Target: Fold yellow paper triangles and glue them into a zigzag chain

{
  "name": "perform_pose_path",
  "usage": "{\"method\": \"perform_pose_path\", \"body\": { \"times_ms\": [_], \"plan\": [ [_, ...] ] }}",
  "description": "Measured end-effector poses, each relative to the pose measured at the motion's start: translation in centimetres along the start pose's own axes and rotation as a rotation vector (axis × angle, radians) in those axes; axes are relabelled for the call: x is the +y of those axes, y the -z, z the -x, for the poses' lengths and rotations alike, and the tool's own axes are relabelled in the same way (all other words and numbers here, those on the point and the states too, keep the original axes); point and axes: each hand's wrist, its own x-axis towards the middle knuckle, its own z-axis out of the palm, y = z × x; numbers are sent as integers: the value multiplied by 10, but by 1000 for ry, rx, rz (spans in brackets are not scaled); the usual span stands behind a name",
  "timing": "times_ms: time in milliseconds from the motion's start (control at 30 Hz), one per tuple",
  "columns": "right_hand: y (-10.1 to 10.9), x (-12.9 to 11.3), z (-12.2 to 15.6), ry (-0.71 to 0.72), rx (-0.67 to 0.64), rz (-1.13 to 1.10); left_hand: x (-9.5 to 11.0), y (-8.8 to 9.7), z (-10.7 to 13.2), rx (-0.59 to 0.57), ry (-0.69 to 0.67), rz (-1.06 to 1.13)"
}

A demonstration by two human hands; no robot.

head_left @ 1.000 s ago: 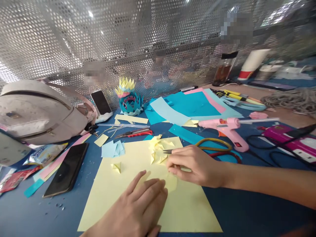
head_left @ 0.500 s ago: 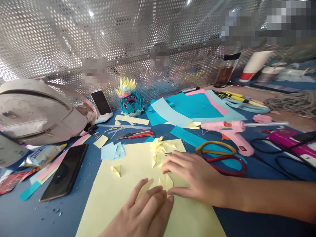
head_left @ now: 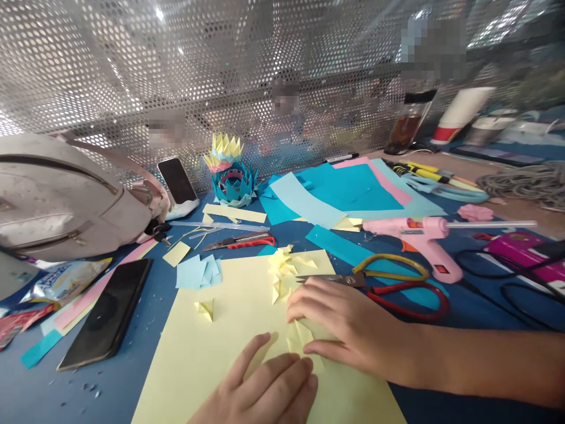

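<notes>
Blue tabletop point(head_left: 110, 391). Large pale-yellow paper sheet point(head_left: 189, 365), flat upon it. Right hand point(head_left: 348, 324), thumb parted from bent fingers. Left hand point(head_left: 267, 391), fingers curled, one extended; grip cannot be told. Small folded pale-yellow paper piece point(head_left: 298, 337), on sheet, between right thumb and fingertips.

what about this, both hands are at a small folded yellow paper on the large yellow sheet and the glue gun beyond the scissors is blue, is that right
Not quite: the head view shows that the glue gun beyond the scissors is pink. The left hand and right hand are indeed at a small folded yellow paper on the large yellow sheet.
</notes>
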Motion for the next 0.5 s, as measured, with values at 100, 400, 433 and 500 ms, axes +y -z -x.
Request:
{"method": "perform_pose_path", "body": {
  "times_ms": [100,400,433,500],
  "plan": [
    [0,0,0,-26,4,-36,0,1,-1,-13,-8,-29],
    [1,-4,-2,-136,-28,-90,0,-1,-1,3,-15,-60],
    [2,-5,-3,-145,-28,-98,0,0,-1,1,-15,-57],
    [3,-7,-4,-156,-24,-132,-1,0,-1,-10,-15,-53]
  ]
}}
